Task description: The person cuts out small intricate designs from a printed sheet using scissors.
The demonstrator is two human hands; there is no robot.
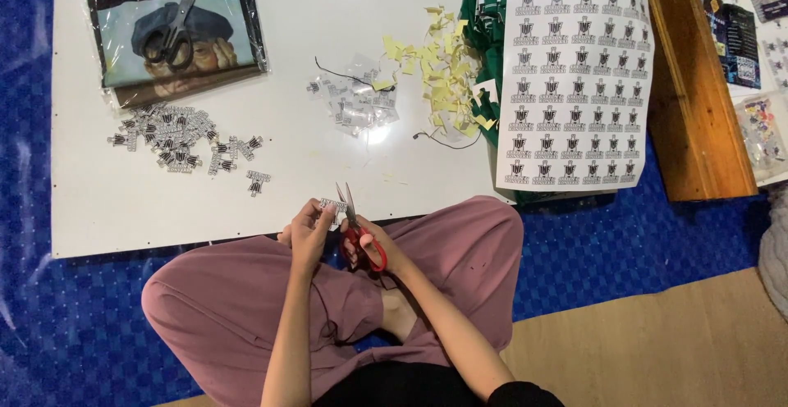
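The right hand [373, 247] holds red scissors [359, 228], with its fingers closed through the red handles. The blades point up and away from the person. The left hand [310, 228] pinches a small sticker [332, 206] between its fingers, right beside the blades. Both hands are over the person's lap, at the near edge of the white worktop [107, 210].

What could go wrong? The left fingers sit very close to the blades, so a snip could nick them. The sticker is tiny, so it could slip out and drop into the lap or onto the blue mat [624, 243]. If the hand wobbles, the blades could cut into the picture instead of around it.

The sticker is small and white with a dark print on it. It is too small to see more. It looks like the ones on the big sticker sheet [574, 79], which lies on the right side of the worktop with many rows of the same print.

A pile of cut stickers [176, 138] lies on the left of the worktop, well apart from the hands. Yellow paper scraps [439, 66] lie near the sheet. Clear scraps [357, 99] lie in the middle. Black scissors [174, 29] rest on a bagged picture [222, 13] at the far left corner.
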